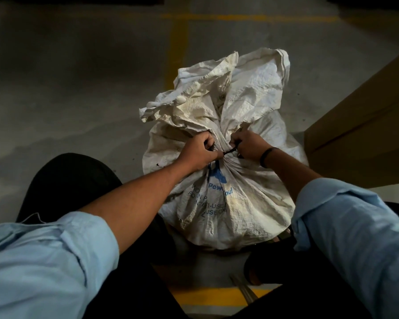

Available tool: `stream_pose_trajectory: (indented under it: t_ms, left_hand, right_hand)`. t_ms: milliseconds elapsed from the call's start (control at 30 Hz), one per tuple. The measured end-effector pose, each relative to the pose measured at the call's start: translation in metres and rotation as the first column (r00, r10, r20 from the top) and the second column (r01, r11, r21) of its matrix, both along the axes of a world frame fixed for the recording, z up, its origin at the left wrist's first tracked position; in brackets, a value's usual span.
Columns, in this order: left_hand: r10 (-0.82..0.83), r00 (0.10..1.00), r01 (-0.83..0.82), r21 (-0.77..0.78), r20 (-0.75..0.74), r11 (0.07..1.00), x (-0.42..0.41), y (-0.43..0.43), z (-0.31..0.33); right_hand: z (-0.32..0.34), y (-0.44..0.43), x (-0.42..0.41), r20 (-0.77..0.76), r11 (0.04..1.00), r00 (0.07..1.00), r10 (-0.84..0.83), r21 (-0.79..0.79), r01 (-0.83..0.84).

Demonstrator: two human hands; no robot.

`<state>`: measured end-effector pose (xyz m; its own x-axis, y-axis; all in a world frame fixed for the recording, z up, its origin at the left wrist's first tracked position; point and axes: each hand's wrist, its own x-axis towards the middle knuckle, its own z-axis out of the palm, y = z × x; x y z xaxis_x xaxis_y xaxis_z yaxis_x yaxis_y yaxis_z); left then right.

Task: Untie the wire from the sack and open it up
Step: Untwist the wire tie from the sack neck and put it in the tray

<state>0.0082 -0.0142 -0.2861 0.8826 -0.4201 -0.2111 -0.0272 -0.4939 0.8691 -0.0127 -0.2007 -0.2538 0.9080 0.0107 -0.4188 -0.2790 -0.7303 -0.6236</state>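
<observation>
Wire (230, 152), dark and thin, spanned the cinched neck of the sack (228, 196); left hand (199, 153) and right hand (248, 147) were both clenched there, each pinching one end. Sack stood upright on grey concrete floor (67, 88), mouth crumpled above, cardboard box (359, 134) at its right.

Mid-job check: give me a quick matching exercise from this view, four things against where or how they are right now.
Things:
1. wire
2. cardboard box
3. wristband
4. sack

States:
A. standing at the right edge of the view
B. dark, cinched around the bunched neck between both hands
C. white, neck gathered, blue print on its side
D. dark, worn on the right wrist

Pairs: 1-B, 2-A, 3-D, 4-C. The left hand and right hand both grip at the tie.
</observation>
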Motion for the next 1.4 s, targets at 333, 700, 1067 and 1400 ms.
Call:
stream_pose_trajectory:
  t_ms: [333, 700, 1067, 1400]
  left_hand:
    - [0.009, 1.000, -0.009, -0.003, -0.001, 1.000, 0.002, -0.003, -0.001]
    - [0.034, 0.999, -0.034, -0.012, -0.023, 0.999, 0.007, -0.002, -0.003]
    - [0.017, 0.999, -0.018, -0.023, -0.041, 1.000, 0.005, -0.004, -0.003]
    - [0.006, 0.995, -0.014, -0.084, -0.098, 0.996, 0.013, -0.001, -0.008]
  right_hand:
    - [0.015, -0.002, -0.006, -0.085, 0.990, 0.991, -0.108, 0.083, 0.115]
    - [0.013, -0.007, -0.010, -0.147, 0.942, 0.961, -0.235, 0.210, 0.262]
    - [0.003, -0.001, 0.000, -0.081, 0.981, 0.995, 0.058, -0.182, -0.072]
    - [0.008, -0.008, -0.030, 0.469, 0.987, 0.869, 0.158, -0.064, -0.144]
